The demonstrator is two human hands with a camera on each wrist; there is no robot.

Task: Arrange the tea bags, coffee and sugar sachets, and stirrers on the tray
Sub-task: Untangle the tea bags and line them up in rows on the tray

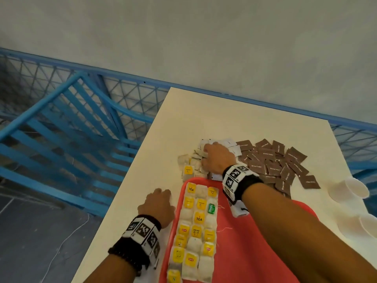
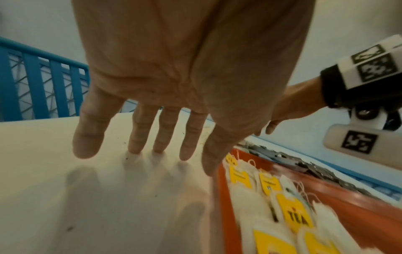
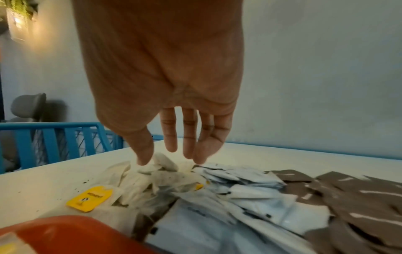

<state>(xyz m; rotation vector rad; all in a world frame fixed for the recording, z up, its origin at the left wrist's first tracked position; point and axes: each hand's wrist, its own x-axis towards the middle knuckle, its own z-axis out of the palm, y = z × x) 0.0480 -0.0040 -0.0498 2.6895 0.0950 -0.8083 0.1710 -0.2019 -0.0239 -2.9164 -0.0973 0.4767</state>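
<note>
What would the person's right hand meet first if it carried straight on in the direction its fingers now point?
Most likely the loose heap of white paper tea bags on the cream table. The right hand is open, fingers angled down just above that heap; whether they already touch it is unclear.

Soft dim light, edges warped, wrist views motion-blurred.

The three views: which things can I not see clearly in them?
- Head view: tea bags under the right hand; its fingertips are hidden.
- Head view: paper cups, cut by the right edge.
- Right wrist view: white sachets, print blurred.
- Left wrist view: tray and its tea bags, smeared. Left hand shows clearly.
- Stirrers: none visible.
</note>
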